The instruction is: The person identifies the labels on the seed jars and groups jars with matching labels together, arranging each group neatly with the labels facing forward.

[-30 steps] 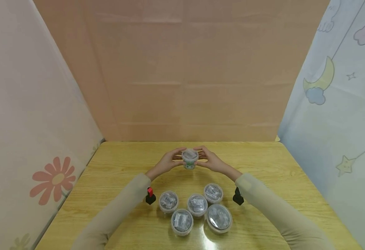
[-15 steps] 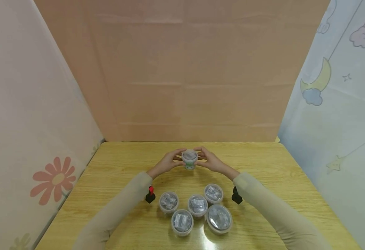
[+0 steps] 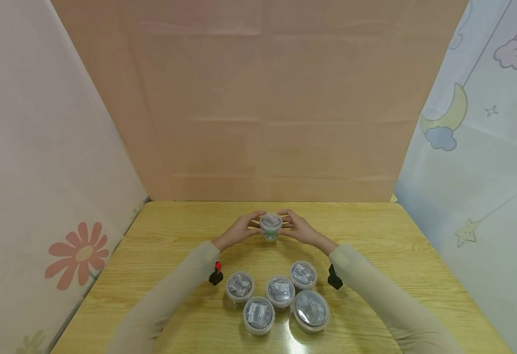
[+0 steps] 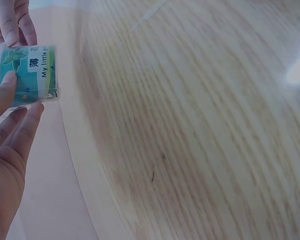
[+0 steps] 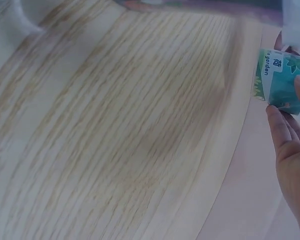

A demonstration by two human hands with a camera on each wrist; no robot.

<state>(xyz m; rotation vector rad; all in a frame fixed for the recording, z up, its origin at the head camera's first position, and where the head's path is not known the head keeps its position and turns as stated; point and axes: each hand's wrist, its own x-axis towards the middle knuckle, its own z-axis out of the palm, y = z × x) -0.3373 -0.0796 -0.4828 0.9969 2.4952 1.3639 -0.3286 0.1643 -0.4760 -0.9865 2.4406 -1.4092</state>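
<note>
A small clear plastic cup [image 3: 270, 228] with a green label and a clear lid is held between both hands above the middle of the wooden table [image 3: 174, 231]. My left hand [image 3: 239, 229] grips its left side, thumb and fingers curled round it; my right hand [image 3: 297, 227] grips the right side. In the left wrist view the green label [image 4: 32, 70] reads "My little", with my left fingertips [image 4: 10, 80] against it. The right wrist view shows the same cup [image 5: 282, 80] at the frame's right edge, with fingers [image 5: 290, 125] beside it.
Several lidded clear cups stand in a cluster near the table's front: three small ones [image 3: 239, 285], [image 3: 280, 289], [image 3: 303, 274], another [image 3: 258, 313] and a wider one [image 3: 312, 309]. Patterned panels wall the table on the left, back and right.
Both hands and the cup between them have stayed almost still; the cup sits very slightly lower and to the right in the view, mostly from a small head shift.
</note>
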